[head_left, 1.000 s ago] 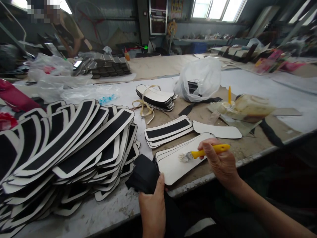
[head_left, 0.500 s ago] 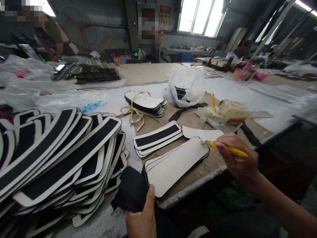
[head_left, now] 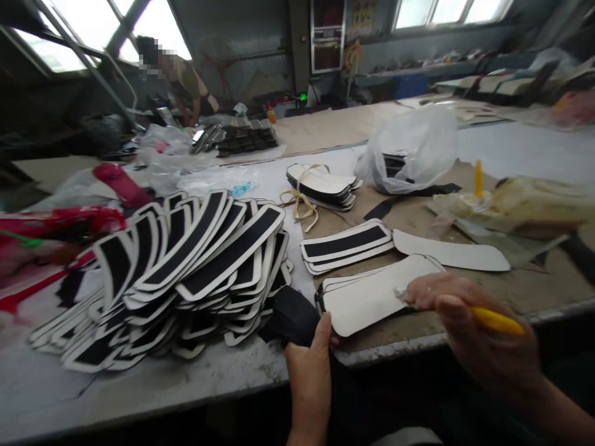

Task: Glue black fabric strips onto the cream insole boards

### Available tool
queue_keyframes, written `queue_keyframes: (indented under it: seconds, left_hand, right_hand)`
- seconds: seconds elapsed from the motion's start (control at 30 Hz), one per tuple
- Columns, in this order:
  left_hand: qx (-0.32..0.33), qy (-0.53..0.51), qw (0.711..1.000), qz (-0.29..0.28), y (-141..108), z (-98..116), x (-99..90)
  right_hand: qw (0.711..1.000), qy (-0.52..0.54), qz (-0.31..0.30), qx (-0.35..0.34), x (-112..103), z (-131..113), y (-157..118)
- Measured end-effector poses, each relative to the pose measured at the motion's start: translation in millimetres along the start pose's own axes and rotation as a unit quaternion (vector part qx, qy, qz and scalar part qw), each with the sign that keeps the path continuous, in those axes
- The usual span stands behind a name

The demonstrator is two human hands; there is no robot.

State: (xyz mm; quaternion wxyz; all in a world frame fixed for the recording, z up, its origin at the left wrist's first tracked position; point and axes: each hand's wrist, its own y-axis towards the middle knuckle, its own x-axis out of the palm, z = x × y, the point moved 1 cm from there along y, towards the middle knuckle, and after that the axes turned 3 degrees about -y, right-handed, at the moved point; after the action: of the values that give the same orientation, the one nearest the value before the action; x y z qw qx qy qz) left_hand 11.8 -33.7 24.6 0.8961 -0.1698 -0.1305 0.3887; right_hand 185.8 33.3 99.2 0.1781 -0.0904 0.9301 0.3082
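My right hand (head_left: 478, 328) is closed around a yellow-handled brush (head_left: 498, 320). Its bristle end touches the top white panel (head_left: 367, 297) of a small stack at the table's front edge. My left hand (head_left: 309, 378) is closed on a black fabric strip (head_left: 295, 316) beside the left end of that stack, thumb up against the panel's corner; its other fingers are mostly hidden. Behind the stack lie white-edged panels with black centres (head_left: 346, 241) and a single curved white panel (head_left: 450, 251).
A large fanned heap of black-and-white panels (head_left: 223, 260) covers the left of the table. Farther back are a bundle tied with yellow ribbon (head_left: 320, 183), a plastic bag (head_left: 413, 148) and a plastic-wrapped container (head_left: 534, 204) near a yellow handle (head_left: 478, 179). Another person (head_left: 188, 87) bends over the far side.
The view has swung left, so things sit farther right in it. The brush has moved along the white panel from its far right end toward its middle. My left hand stays at the panel's corner.
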Motion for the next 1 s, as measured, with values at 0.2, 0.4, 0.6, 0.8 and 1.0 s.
queue_keyframes:
  seconds: [0.2,0.4,0.6,0.8,1.0]
  left_hand:
    - [0.042,0.005,0.999,0.011,-15.8,13.7,-19.8]
    - [-0.038,-0.066,0.991,-0.113,-46.4,22.2,-16.3]
    - [-0.041,-0.067,0.987,-0.141,-45.0,9.3,-16.8]
    - [-0.021,-0.028,0.992,-0.118,-44.5,0.6,-15.9]
    - [-0.046,-0.060,0.993,-0.093,-53.4,-4.4,-3.4]
  right_hand:
    - [0.985,-0.028,-0.133,0.104,27.7,-13.6,27.5]
    - [0.881,0.179,-0.321,0.297,75.0,-23.2,19.7]
    - [0.853,0.240,-0.334,0.321,70.9,-24.5,8.9]
    - [0.902,0.175,-0.262,0.295,63.5,-15.2,1.0]
    - [0.947,0.096,-0.171,0.253,61.7,-14.8,-0.7]
